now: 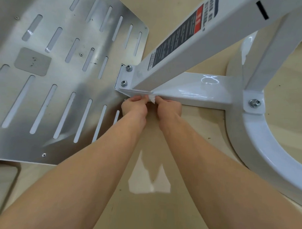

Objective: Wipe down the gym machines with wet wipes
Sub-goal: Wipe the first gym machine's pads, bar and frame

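"Since the wet wipe is so small, where is it?"

"It is squeezed between the two hands, right at the bottom edge of the white bar, just beside where the slanted post meets it. The left hand pinches one side with curled fingers. The right hand pinches the other side the same way. Only a little white bit shows."

"How will it feel?"

"Soft, light and floppy, I think. A damp wipe may slip, or tear if both hands pull hard. It is best to bunch it up, hold it in the fingertips and press it flat on the paint."

"And the machine?"

"Hard and heavy, I guess. It has bolts in it, so it should not move. The paint is shiny and smooth, so the wipe should slide well."

"Anything to watch for?"

"Yes. Two bolts stick up just left of the hands. The metal plate with slots has thin edges close by, and the wipe could catch there. On the right, the bar runs on to the curved base, so there is room to slide that way. The floor below gives the arms room too."
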A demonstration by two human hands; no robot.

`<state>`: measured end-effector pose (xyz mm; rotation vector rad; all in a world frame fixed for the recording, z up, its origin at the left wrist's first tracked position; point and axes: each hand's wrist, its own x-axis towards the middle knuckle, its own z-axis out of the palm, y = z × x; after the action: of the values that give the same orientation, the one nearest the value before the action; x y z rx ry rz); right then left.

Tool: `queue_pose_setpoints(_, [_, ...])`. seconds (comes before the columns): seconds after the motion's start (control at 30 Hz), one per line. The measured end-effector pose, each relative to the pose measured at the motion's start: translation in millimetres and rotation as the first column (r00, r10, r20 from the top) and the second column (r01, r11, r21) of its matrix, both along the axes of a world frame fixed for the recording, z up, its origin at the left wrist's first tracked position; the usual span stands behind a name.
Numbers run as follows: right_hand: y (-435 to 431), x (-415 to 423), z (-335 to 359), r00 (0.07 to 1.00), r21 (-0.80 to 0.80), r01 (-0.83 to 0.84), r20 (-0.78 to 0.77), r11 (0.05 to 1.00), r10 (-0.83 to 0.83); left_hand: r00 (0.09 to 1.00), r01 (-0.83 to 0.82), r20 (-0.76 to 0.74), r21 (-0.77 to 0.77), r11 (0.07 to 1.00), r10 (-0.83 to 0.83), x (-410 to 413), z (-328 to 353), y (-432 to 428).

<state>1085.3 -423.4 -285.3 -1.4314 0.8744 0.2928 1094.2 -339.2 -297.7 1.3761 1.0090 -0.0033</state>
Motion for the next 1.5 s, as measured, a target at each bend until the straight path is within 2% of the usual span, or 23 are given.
queue_pose_setpoints(0.13, [37.1, 5.1, -2.8, 1.0, 0.143, 0.011, 0.013, 0.99, -0.013, 0.994, -0.079, 0.066, -0.046, 0.996, 0.081, 3.9, 6.4, 27.5])
queue_pose_setpoints(0.4, [29.4, 0.4, -8.7, 0.998, 0.17, 0.044, -0.043, 0.984, -0.037, 0.998, -0.017, 0.059, -0.163, 0.986, 0.027, -0.7, 9.7, 10.4])
queue_pose_setpoints(0.57, [4.3, -5.5, -7.1, 0.981, 0.163, 0.195, -0.03, 0.967, -0.193, 0.995, 0.08, 0.076, -0.173, 0.982, -0.067, -7.3, 4.2, -20.2])
queue_pose_setpoints(0.7, [-18.7, -10.4, -3.8, 0.951, 0.242, 0.305, -0.032, 0.921, -0.306, 0.995, 0.096, 0.051, -0.202, 0.975, -0.087, -5.5, 0.2, -44.4])
queue_pose_setpoints(1.07, [-90.3, -26.3, -11.7, 0.879, 0.26, 0.462, -0.011, 0.848, -0.476, 0.994, 0.104, 0.012, -0.253, 0.962, -0.104, -20.3, -7.3, -131.1])
queue_pose_setpoints(1.27, [-117.2, -52.0, -8.6, 0.883, 0.379, 0.405, 0.074, 0.832, -0.463, 0.982, 0.179, -0.008, -0.279, 0.943, -0.189, -21.0, -6.9, -165.4])
queue_pose_setpoints(1.5, [-127.4, -59.8, -7.8, 0.838, 0.417, 0.45, 0.109, 0.789, -0.535, 0.966, 0.242, -0.007, -0.323, 0.915, -0.258, -23.2, 0.9, -187.7])
